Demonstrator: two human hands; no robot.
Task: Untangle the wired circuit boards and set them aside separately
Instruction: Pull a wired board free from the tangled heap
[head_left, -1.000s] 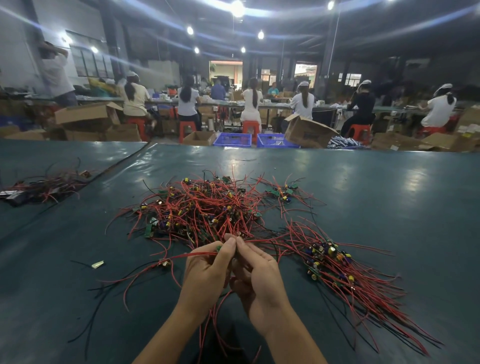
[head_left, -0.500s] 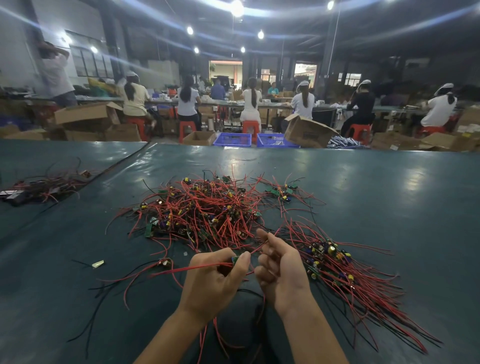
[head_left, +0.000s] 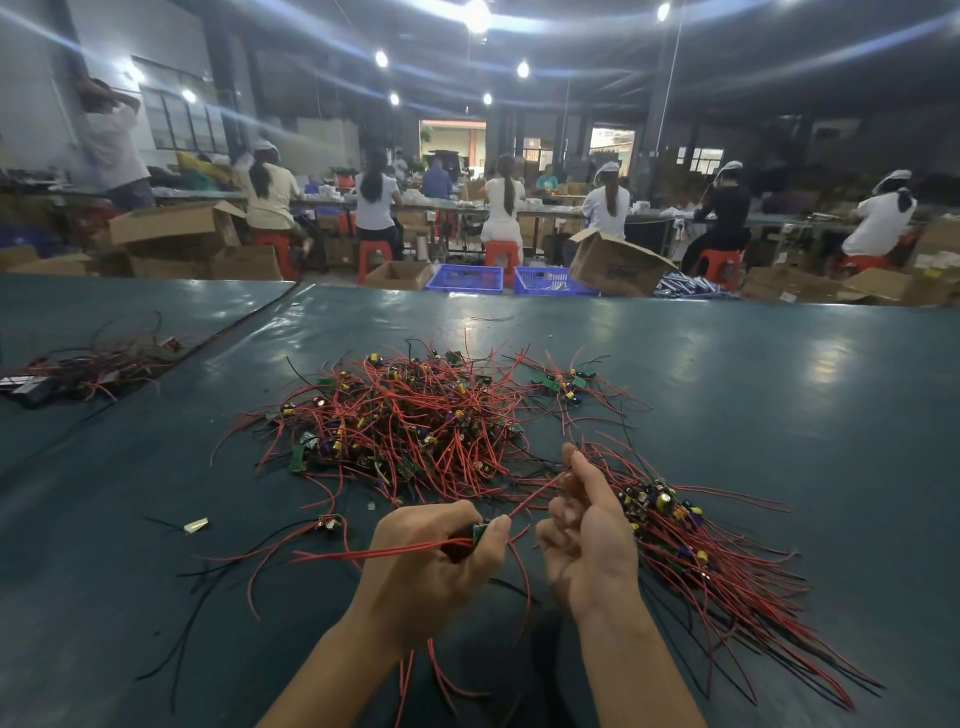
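Dark green tabletop (head_left: 779, 415), strewn with wired circuit boards.
Heaped at the middle: a tangled pile (head_left: 415, 415) of red-wired boards. Toward the near right: a combed-out bunch (head_left: 701, 561), wires trailing to the near edge. Left of centre: one loose board (head_left: 330, 524) and a pale scrap (head_left: 196, 526). On the adjoining top (head_left: 104, 301), far left: another bundle (head_left: 93, 364).

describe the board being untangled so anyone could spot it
Find the big central red-wired pile. In front of it, the left hand pinches a small green board. It is the only board in a hand, one red wire stretching to the right hand.
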